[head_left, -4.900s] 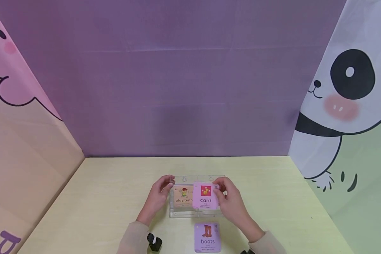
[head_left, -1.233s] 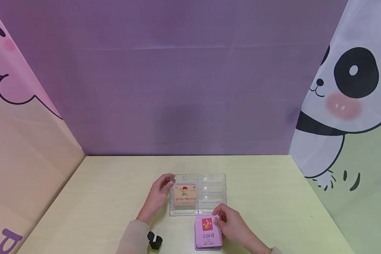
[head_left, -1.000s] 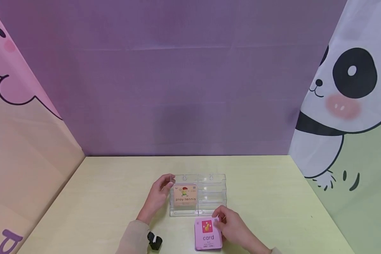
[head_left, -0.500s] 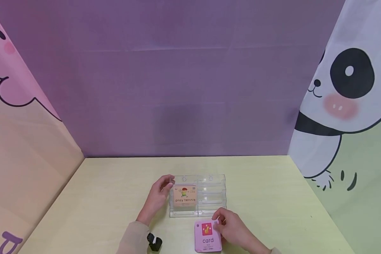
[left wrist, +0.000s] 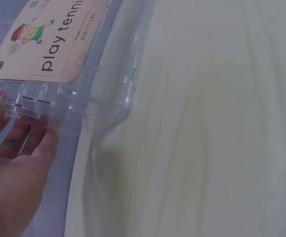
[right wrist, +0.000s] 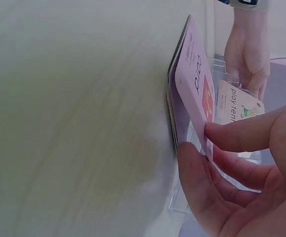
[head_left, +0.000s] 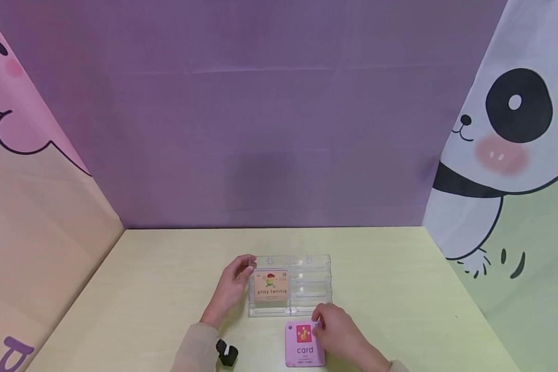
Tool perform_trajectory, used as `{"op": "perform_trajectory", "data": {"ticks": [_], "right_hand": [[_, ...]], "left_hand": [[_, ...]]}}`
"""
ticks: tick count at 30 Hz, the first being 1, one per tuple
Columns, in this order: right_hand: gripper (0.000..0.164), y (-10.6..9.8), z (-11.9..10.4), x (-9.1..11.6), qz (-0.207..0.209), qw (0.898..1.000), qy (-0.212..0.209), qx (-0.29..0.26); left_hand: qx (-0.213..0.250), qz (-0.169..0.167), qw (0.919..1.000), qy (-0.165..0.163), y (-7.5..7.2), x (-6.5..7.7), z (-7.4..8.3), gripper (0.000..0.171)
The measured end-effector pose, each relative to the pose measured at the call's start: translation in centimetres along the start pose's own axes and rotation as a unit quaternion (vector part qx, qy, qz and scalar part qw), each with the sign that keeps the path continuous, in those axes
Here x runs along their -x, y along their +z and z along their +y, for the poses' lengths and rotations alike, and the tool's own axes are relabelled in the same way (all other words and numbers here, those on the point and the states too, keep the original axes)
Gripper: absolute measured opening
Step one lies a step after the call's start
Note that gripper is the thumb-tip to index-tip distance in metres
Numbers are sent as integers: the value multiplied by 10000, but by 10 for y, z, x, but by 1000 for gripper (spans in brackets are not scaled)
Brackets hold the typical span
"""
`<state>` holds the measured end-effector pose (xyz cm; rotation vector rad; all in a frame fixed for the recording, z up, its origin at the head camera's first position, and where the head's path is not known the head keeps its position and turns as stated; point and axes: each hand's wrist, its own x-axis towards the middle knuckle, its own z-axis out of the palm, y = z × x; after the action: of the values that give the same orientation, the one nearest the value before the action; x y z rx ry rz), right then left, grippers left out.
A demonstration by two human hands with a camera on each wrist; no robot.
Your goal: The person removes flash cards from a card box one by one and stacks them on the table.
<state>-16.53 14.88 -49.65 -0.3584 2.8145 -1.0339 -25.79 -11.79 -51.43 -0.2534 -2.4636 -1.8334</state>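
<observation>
My left hand holds the left end of a clear plastic card rack, its thumb and fingers on either side of the edge in the left wrist view. An orange "play tennis" flashcard stands in the rack's left column. In front of the rack, my right hand pinches the right edge of a pink "card" flashcard. The right wrist view shows that pink flashcard tilted, its held edge raised above a purplish flashcard and other card edges beneath. The lower cards' faces are hidden.
A small black device sits beside the left sleeve. The pale wooden table is bounded at the back by a purple cloth. Printed panels rise at both sides, with a panda on the right.
My right hand has brought the pink flashcard down from before the rack onto the purple "boots" flashcard, now covered. Lately it shifts only slightly. The left hand keeps its place on the rack.
</observation>
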Motion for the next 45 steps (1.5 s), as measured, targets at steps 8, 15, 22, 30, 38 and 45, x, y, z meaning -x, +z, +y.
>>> {"op": "perform_trajectory", "data": {"ticks": [8, 15, 22, 30, 38, 45], "right_hand": [[13, 2, -4, -3, 49, 9977, 9, 679], [12, 5, -3, -5, -20, 9962, -7, 869], [10, 6, -2, -8, -58, 9948, -60, 1013], [9, 6, -5, -8, -69, 9942, -28, 1075], [14, 7, -6, -8, -136, 9919, 98, 1260], [16, 4, -8, -9, -19, 9921, 10, 1253]], "left_hand": [[38, -1, 10000, -18, -1, 0, 1, 33], [14, 38, 10000, -26, 0, 0, 0, 32], [-14, 42, 10000, 55, 0, 0, -1, 31], [34, 72, 10000, 15, 0, -1, -1, 30], [109, 65, 9999, -10, 1, 0, -2, 31], [92, 41, 9999, 5, 1, 0, -1, 31]]}}
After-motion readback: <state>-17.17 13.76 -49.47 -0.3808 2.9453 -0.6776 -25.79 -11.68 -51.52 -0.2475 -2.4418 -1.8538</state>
